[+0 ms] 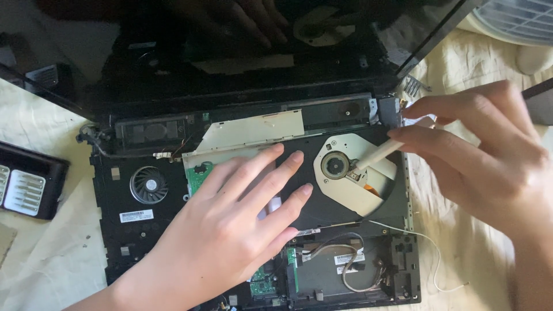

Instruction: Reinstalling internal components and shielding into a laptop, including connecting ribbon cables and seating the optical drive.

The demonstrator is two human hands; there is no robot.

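We are pressing our left hand point(230, 230), fingers spread, flat on the opened laptop point(144, 230) at centre frame, while our right hand point(489, 155) is pinching a white stick point(377, 155) against the disc drive point(354, 178).

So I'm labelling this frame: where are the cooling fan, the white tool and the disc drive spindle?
cooling fan point(149, 184), head view, its hub.
white tool point(377, 155), head view, mid-shaft.
disc drive spindle point(334, 166), head view, its round centre.

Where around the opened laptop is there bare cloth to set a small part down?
Bare cream cloth lies left of the opened black laptop base, below the black screwdriver-bit case. A narrower strip lies right of the base, crossed by a thin white wire. The left hand and right hand crowd the base itself.
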